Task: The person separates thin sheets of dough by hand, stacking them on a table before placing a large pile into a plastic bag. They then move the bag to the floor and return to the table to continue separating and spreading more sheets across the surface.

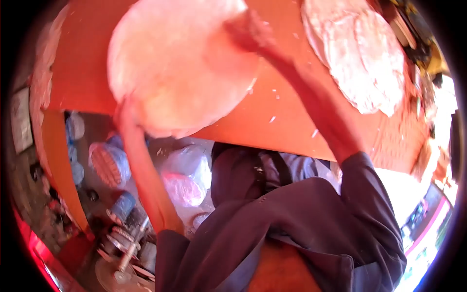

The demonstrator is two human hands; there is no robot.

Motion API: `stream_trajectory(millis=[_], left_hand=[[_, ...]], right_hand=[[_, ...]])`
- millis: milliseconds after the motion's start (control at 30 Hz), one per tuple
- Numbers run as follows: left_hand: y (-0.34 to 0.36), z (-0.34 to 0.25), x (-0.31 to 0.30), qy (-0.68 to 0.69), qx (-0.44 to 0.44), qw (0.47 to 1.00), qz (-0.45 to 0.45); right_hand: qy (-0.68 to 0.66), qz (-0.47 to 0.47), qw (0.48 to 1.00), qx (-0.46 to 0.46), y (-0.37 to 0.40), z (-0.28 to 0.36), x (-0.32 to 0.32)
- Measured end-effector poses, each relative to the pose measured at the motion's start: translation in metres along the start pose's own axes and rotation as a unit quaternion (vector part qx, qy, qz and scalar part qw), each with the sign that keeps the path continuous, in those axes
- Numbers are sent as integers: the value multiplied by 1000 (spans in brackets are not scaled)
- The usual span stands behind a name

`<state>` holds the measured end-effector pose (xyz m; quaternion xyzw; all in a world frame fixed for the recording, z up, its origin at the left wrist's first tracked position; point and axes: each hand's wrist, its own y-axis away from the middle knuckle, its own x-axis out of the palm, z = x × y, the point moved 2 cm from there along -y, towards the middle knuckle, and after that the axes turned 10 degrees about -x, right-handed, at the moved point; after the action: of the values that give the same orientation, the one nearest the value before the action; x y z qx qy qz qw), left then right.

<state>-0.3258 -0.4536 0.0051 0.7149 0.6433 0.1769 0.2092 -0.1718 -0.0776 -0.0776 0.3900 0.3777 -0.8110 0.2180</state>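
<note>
A large round pale disc (pixel 180 68), soft-looking and perhaps padded fabric, lies at the table's front edge, its lower left part overhanging. My left hand (pixel 127 114) grips the lower left rim, with some fingers hidden by the disc. At the upper right rim, my right hand (pixel 248 33) touches the disc's top; blur and glare hide how its fingers are set. Farther right on the table rests a second pale round piece (pixel 357 58), its surface wrinkled.
The orange-red tabletop (pixel 287 119) carries small white scraps. Below it are plastic-wrapped bundles (pixel 187 168), a blue cylindrical container (pixel 122 207) and metal machine parts (pixel 124 253). Assorted items line the table's right end, where bright light washes out detail.
</note>
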Motion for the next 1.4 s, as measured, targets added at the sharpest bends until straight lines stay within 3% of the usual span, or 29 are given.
stream_trajectory(millis=[33, 100, 133, 167, 233, 300, 333, 367, 400, 467, 500, 533, 567, 667, 733, 800, 867, 933, 1100, 1233, 1300, 1400], left_hand=[[-15, 6, -9, -28, 0, 1000, -13], [-8, 6, -5, -13, -5, 998, 65], [2, 2, -1, -24, -14, 996, 82], [6, -2, 2, -29, -11, 996, 78], [5, -8, -10, -52, 38, 997, 47], [17, -19, -20, -61, 95, 993, 20], [31, -31, -20, -85, 153, 985, -6], [45, -43, -20, -110, 209, 971, -37], [59, -52, -16, -161, 310, 933, -93], [110, -68, 24, -160, 376, 903, -133], [137, -68, 47, -160, 408, 886, -151], [155, -61, 68, -160, 404, 896, -95], [172, -55, 89, -163, 398, 902, -40], [225, -20, 156, -250, 397, 873, 138], [242, 16, 184, -218, 295, 895, 255], [258, 48, 215, -222, 154, 909, 318], [261, 81, 239, -213, 84, 903, 363], [266, 100, 263, -240, 55, 884, 396], [270, 122, 335, -307, 7, 849, 431], [250, 150, 396, -242, -35, 872, 423], [246, 155, 419, -217, -104, 891, 385], [242, 156, 426, -219, -120, 888, 385]], right_hand=[[-46, 33, 998, 19, 0, 8, 9], [-130, 88, 986, 63, -1, -9, 20], [-122, 14, 992, -26, -5, -1, -17], [-263, 100, 959, 34, -3, -10, -62], [-268, 134, 953, 45, 6, -15, -145], [-182, 72, 980, 15, 29, -59, -203], [-149, 75, 984, 57, 47, -93, -223], [-86, 16, 994, 70, 66, -131, -244], [-94, 16, 987, 130, 88, -181, -261], [163, 42, 979, 114, 118, -276, -291], [165, 94, 968, 162, 119, -286, -307], [165, 144, 953, 207, 116, -294, -322], [141, 167, 957, 193, 118, -314, -323], [170, 221, 959, 53, 118, -332, -340], [187, 266, 945, 31, 126, -330, -359], [188, 302, 934, 38, 136, -339, -373], [197, 302, 932, 43, 137, -349, -381], [222, 327, 919, 3, 140, -374, -382], [151, 200, 959, -130, 156, -373, -385], [186, 230, 946, -135, 157, -389, -383], [210, 181, 949, -151, 162, -395, -385], [255, 140, 949, -120, 166, -399, -389]])
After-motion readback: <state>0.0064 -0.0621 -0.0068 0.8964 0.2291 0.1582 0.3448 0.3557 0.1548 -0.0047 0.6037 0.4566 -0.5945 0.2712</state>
